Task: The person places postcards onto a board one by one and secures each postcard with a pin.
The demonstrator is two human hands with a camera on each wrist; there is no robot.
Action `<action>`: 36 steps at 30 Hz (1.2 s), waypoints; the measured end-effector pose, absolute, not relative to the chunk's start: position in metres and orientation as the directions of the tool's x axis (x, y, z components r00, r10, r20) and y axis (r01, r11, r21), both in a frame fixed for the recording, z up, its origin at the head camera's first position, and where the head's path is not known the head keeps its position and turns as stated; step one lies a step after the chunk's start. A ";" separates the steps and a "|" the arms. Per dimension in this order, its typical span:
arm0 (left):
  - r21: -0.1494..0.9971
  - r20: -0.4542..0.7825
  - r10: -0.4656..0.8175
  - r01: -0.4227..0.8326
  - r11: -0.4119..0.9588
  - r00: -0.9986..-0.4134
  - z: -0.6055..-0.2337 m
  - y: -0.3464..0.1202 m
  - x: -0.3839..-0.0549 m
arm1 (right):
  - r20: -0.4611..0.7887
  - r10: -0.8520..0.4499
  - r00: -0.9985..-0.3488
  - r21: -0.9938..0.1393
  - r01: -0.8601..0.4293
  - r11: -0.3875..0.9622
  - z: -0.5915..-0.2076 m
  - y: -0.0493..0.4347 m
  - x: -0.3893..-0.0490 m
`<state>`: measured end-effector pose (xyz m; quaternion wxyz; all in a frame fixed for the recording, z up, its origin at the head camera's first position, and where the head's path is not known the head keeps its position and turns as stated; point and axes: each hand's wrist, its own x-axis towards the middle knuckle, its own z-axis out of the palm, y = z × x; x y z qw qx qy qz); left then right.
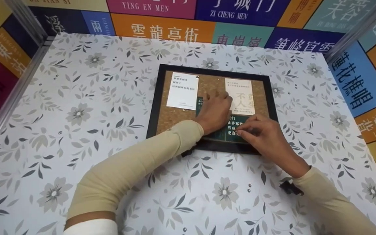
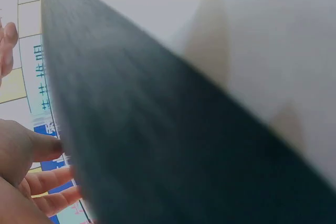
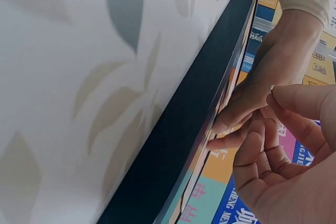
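A cork board [image 1: 178, 117] with a black frame lies on the table, cards on it. My left hand [image 1: 214, 111] rests with its fingertips on a dark green card [image 1: 220, 134] near the board's middle; in the left wrist view its thumb and fingers [image 2: 50, 182] touch the board's face. At the card's right side is my right hand [image 1: 264, 133], thumb and forefinger pinched together. Between those fingertips the right wrist view shows a tiny pale pin [image 3: 272, 87], mostly hidden. The left hand covers part of the green card.
A white card [image 1: 183, 91] sits at the board's upper left, a cream card [image 1: 240, 98] at its upper right. Flower-patterned cloth [image 1: 109, 98] covers the table. Coloured panels with lettering [image 1: 162, 27] stand along the back and sides.
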<state>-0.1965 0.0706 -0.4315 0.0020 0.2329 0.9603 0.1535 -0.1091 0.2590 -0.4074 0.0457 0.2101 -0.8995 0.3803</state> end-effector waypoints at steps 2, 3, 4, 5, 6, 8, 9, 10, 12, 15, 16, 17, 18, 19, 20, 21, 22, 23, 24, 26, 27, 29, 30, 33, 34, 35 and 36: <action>0.298 0.059 0.446 0.442 0.846 -0.893 -0.430 0.071 -0.197 | 0.252 -0.336 -0.908 -0.660 -0.415 0.626 -0.408 0.261 -0.111; 0.299 0.054 0.446 0.441 0.846 -0.893 -0.429 0.071 -0.197 | 0.256 -0.330 -0.909 -0.658 -0.414 0.630 -0.408 0.263 -0.112; 0.302 0.050 0.446 0.440 0.846 -0.893 -0.429 0.071 -0.197 | 0.258 -0.324 -0.910 -0.656 -0.411 0.633 -0.408 0.264 -0.113; 0.304 0.046 0.447 0.439 0.846 -0.893 -0.428 0.071 -0.197 | 0.258 -0.317 -0.913 -0.658 -0.406 0.634 -0.409 0.265 -0.114; 0.304 0.042 0.448 0.438 0.846 -0.893 -0.427 0.071 -0.198 | 0.255 -0.310 -0.916 -0.658 -0.399 0.638 -0.409 0.266 -0.115; 0.302 0.034 0.448 0.436 0.847 -0.893 -0.426 0.071 -0.198 | 0.247 -0.290 -0.925 -0.663 -0.380 0.645 -0.410 0.269 -0.118; 0.301 0.032 0.447 0.435 0.849 -0.894 -0.426 0.071 -0.198 | 0.240 -0.280 -0.930 -0.666 -0.367 0.649 -0.410 0.271 -0.119; 0.298 0.030 0.445 0.433 0.851 -0.895 -0.426 0.071 -0.198 | 0.232 -0.268 -0.935 -0.671 -0.354 0.652 -0.410 0.272 -0.121; 0.293 0.030 0.444 0.432 0.853 -0.896 -0.426 0.071 -0.199 | 0.220 -0.243 -0.945 -0.674 -0.327 0.662 -0.410 0.275 -0.124; 0.296 0.031 0.445 0.433 0.851 -0.895 -0.426 0.072 -0.200 | 0.209 -0.209 -0.955 -0.678 -0.296 0.672 -0.411 0.279 -0.128; 0.299 0.028 0.447 0.434 0.849 -0.894 -0.426 0.072 -0.201 | 0.207 -0.200 -0.958 -0.679 -0.288 0.675 -0.411 0.280 -0.129; 0.306 0.025 0.449 0.434 0.847 -0.893 -0.425 0.072 -0.201 | 0.205 -0.194 -0.959 -0.679 -0.283 0.677 -0.411 0.281 -0.131; 0.314 0.021 0.452 0.435 0.844 -0.892 -0.426 0.072 -0.203 | 0.204 -0.189 -0.961 -0.678 -0.278 0.680 -0.411 0.282 -0.133; 0.323 0.018 0.453 0.434 0.841 -0.891 -0.426 0.072 -0.204 | 0.202 -0.185 -0.962 -0.679 -0.274 0.681 -0.411 0.284 -0.134; 0.342 0.016 0.455 0.432 0.834 -0.890 -0.428 0.072 -0.206 | 0.201 -0.183 -0.962 -0.678 -0.271 0.683 -0.410 0.285 -0.136; 0.360 0.016 0.457 0.431 0.827 -0.889 -0.430 0.073 -0.208 | 0.200 -0.179 -0.963 -0.678 -0.268 0.685 -0.410 0.286 -0.138; 0.377 0.017 0.459 0.431 0.820 -0.888 -0.432 0.073 -0.211 | 0.200 -0.175 -0.964 -0.677 -0.265 0.687 -0.410 0.287 -0.140; 0.385 0.020 0.460 0.432 0.816 -0.888 -0.436 0.074 -0.214 | 0.200 -0.170 -0.965 -0.679 -0.262 0.686 -0.410 0.288 -0.142; 0.398 0.023 0.461 0.431 0.810 -0.887 -0.439 0.074 -0.217 | 0.200 -0.166 -0.966 -0.680 -0.258 0.686 -0.410 0.289 -0.144; 0.412 0.029 0.462 0.431 0.803 -0.887 -0.446 0.075 -0.222 | 0.196 -0.154 -0.969 -0.685 -0.247 0.685 -0.410 0.291 -0.148; 0.404 0.024 0.461 0.430 0.807 -0.887 -0.447 0.076 -0.224 | 0.192 -0.147 -0.970 -0.689 -0.240 0.684 -0.411 0.291 -0.151; 0.396 0.017 0.461 0.429 0.812 -0.887 -0.448 0.076 -0.226 | 0.181 -0.132 -0.975 -0.693 -0.222 0.686 -0.411 0.293 -0.155; 0.399 0.016 0.461 0.428 0.811 -0.887 -0.449 0.076 -0.227 | 0.174 -0.125 -0.977 -0.694 -0.212 0.688 -0.411 0.294 -0.158; 0.397 0.013 0.465 0.432 0.810 -0.885 -0.449 0.074 -0.228 | 0.152 -0.105 -0.983 -0.701 -0.183 0.689 -0.411 0.296 -0.164; 0.408 0.019 0.468 0.435 0.803 -0.883 -0.450 0.074 -0.228 | 0.148 -0.102 -0.984 -0.703 -0.177 0.689 -0.411 0.297 -0.166; 0.419 0.024 0.471 0.437 0.796 -0.882 -0.450 0.074 -0.229 | 0.144 -0.097 -0.985 -0.705 -0.171 0.688 -0.411 0.298 -0.168; 0.423 0.023 0.475 0.439 0.793 -0.880 -0.449 0.073 -0.229 | 0.140 -0.093 -0.986 -0.710 -0.166 0.684 -0.411 0.298 -0.170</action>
